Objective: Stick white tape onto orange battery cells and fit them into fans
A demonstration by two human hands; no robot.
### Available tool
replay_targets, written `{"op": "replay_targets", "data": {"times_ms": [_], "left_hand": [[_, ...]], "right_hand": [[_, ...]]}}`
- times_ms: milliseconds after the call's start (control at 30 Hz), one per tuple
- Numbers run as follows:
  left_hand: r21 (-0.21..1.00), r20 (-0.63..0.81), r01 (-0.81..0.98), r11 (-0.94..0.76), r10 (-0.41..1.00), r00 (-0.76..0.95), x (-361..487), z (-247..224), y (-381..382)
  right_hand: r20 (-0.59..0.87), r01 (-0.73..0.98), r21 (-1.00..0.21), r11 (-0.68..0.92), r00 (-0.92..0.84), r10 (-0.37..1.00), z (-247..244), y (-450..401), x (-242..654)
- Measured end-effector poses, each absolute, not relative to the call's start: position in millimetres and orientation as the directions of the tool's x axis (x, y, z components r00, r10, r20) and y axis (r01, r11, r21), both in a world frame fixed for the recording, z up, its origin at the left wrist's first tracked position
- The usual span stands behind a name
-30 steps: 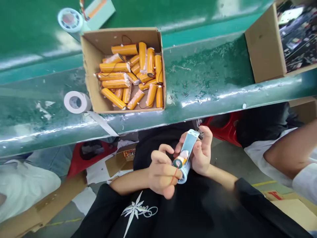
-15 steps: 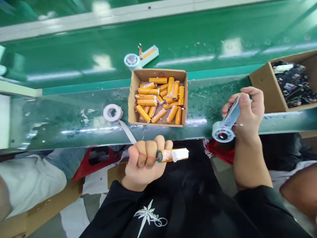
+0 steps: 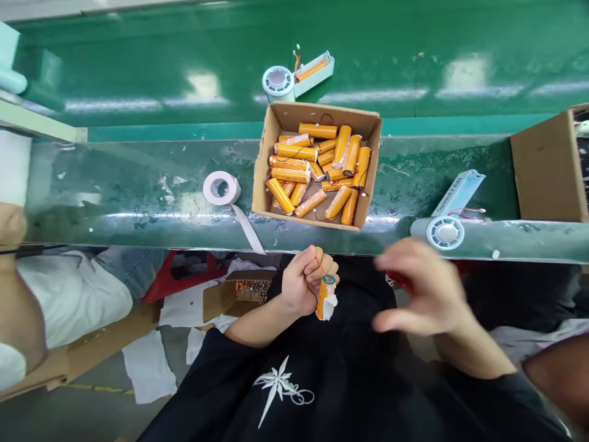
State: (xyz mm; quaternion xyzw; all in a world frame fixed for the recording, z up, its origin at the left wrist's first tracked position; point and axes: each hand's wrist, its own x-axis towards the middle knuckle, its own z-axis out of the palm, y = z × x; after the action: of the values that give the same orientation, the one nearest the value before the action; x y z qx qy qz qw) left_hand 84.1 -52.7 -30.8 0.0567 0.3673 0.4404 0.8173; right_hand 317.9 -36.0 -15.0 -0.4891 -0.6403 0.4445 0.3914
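Note:
My left hand (image 3: 306, 279) is closed on an orange battery (image 3: 326, 299), in front of the bench's near edge. The battery has a green ring on its top end, thin wires and a piece of white tape on its side. My right hand (image 3: 421, 288), a little blurred, hangs to the right with thumb and fingers apart and nothing between them. Just beyond it a light-blue handheld fan (image 3: 445, 232) lies on the bench, its handle pointing away and a thin red wire beside it. A cardboard box (image 3: 261, 184) holding several orange batteries stands beyond my left hand.
A roll of white tape (image 3: 221, 188) lies left of the box, its loose strip over the bench edge. Another light-blue fan (image 3: 278, 84) with a battery in its handle is behind the box. A second cardboard box (image 3: 547, 169) stands at right. People sit on both sides.
My right hand has let go of the fan, now on the bench, and moved toward my body. My left hand has shifted right, and its battery has turned from sideways to hanging downward.

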Motion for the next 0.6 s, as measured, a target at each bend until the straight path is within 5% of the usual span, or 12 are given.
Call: {"op": "replay_targets", "data": {"times_ms": [100, 367, 600], "left_hand": [[0.431, -0.564, -0.617, 0.658, 0.731, 0.385, 88, -41, -59], [0.437, -0.637, -0.381, 0.814, 0.58, 0.508, 85, -71, -77], [0.353, -0.747, -0.37, 0.859, 0.497, 0.441, 102, -87, -90]], "right_hand": [[0.204, 0.083, -0.953, 0.29, -0.53, 0.823, -30, -57, 273], [-0.289, -0.017, -0.946, -0.325, -0.415, 0.863, -84, -94, 263], [-0.416, 0.175, -0.909, -0.379, -0.323, 0.85, -85, -97, 262]]}}
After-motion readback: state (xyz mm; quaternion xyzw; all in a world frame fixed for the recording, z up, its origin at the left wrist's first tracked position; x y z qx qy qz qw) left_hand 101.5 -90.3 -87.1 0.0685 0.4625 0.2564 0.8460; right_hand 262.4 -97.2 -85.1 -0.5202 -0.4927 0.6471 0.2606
